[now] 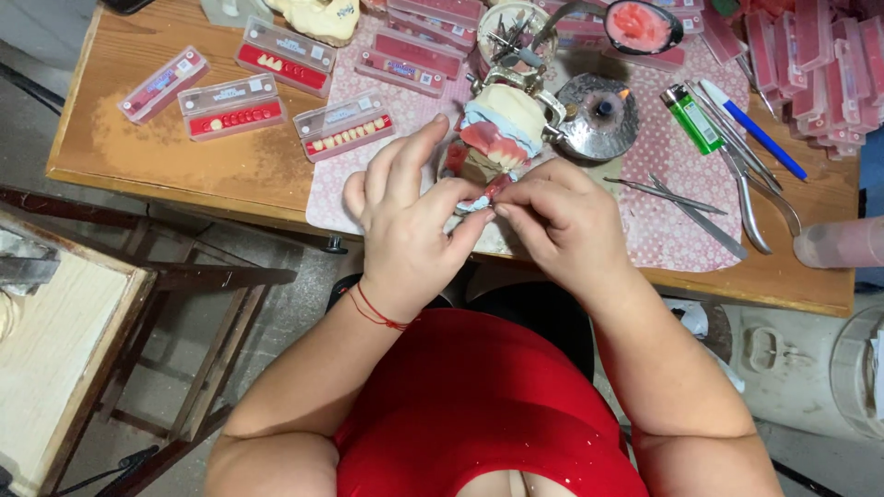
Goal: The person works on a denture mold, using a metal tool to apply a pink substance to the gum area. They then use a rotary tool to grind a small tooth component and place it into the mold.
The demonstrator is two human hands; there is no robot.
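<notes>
My left hand [410, 216] and my right hand [557, 216] meet at the table's front edge, both pinching a small pale blue and pink piece [481, 200], too small to tell apart. Just beyond my fingers stands a metal articulator holding a plaster model with pink wax gums and teeth [502, 124]. A red thread circles my left wrist.
Several red trays of artificial teeth [345, 129] lie on the wooden table [184, 147] at the left and back. A silver burner [599, 115], a green lighter [692, 120], a blue pen [764, 138] and metal tools [700, 216] lie to the right. A wooden stool [64, 322] stands lower left.
</notes>
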